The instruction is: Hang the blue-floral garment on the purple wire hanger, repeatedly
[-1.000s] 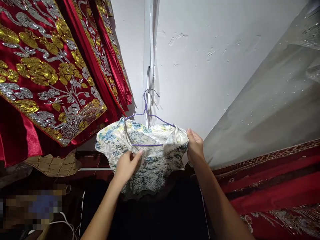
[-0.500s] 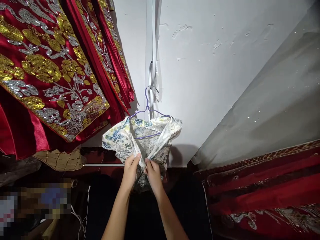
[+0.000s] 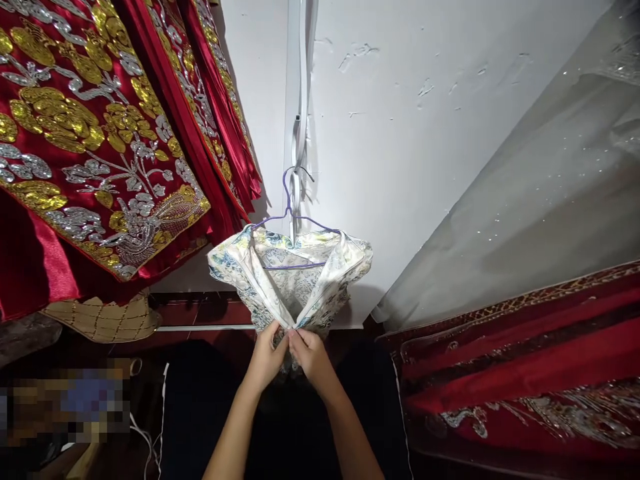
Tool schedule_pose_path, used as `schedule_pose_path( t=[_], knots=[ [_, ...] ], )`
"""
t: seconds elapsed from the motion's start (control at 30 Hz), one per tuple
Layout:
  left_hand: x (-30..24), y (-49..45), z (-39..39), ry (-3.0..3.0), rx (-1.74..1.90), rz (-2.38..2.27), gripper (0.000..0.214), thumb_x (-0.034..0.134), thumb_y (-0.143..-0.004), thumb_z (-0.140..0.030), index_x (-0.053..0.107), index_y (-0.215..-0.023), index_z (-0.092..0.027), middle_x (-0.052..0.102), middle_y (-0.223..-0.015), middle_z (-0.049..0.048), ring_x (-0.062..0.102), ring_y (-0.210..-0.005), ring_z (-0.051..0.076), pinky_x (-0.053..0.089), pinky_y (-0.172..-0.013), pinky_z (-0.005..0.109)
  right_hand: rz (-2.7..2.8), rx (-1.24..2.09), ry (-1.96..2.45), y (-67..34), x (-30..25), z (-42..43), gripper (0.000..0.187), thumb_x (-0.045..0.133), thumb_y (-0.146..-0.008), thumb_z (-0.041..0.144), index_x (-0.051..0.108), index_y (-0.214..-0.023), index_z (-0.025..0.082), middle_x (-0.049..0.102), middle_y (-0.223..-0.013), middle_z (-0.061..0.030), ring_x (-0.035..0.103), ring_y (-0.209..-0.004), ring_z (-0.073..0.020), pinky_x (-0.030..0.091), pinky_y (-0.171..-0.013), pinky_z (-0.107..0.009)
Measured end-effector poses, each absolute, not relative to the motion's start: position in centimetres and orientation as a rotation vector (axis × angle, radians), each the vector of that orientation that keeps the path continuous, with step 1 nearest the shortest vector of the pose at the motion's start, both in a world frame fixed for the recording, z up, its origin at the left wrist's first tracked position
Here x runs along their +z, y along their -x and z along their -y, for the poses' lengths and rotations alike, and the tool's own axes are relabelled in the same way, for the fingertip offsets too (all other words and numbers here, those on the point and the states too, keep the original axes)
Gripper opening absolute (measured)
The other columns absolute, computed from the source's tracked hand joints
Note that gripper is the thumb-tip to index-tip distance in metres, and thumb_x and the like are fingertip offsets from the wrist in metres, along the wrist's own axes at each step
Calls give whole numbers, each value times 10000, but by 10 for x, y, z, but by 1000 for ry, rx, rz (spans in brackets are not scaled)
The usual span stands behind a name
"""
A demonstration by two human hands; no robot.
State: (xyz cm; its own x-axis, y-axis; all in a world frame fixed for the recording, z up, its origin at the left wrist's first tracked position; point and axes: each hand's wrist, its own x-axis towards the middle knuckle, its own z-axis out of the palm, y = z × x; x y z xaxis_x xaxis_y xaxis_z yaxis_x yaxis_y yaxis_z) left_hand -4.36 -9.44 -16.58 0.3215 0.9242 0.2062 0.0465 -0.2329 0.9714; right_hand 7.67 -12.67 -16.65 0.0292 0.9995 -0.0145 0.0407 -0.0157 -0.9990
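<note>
A patterned short-sleeved dress or blouse [image 3: 240, 267] in white, blue and yellow hangs on a purple wire hanger [image 3: 288, 193]. Its two front edges form a V that meets low at the front. My left hand [image 3: 269, 353] pinches the left edge at the point of the V. Right beside it, my right hand [image 3: 307, 355] pinches the other edge, and the fingertips of both hands touch. Whatever fastener may lie between the fingers is hidden. The lower part of the garment drops out of sight behind my hands.
Red satin garments [image 3: 100, 153] with gold and silver sequins hang at the left. A white strap or rail [image 3: 302, 80] runs down the white wall [image 3: 380, 167] above the hanger. Grey translucent sheeting [image 3: 525, 220] and red embroidered cloth [image 3: 525, 373] are at the right.
Both hands have moved slightly down and closer together, drawing the two front edges to one point. The neckline is now a straighter, tauter V, and the camera view has shifted a little.
</note>
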Motion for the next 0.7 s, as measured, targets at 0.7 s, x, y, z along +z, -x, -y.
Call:
schedule_pose_path(
  t=[0.7],
  knots=[
    [7, 50, 39, -2180, 1394, -830, 235, 489, -997, -253, 622, -1183, -201, 687, -1010, 62, 642, -946, 187, 477, -878, 309, 1302, 1041, 1118, -98, 19, 67, 288, 522, -903, 374, 568, -686, 190, 542, -508, 34, 388, -444, -83, 308, -477, -215]
  ],
)
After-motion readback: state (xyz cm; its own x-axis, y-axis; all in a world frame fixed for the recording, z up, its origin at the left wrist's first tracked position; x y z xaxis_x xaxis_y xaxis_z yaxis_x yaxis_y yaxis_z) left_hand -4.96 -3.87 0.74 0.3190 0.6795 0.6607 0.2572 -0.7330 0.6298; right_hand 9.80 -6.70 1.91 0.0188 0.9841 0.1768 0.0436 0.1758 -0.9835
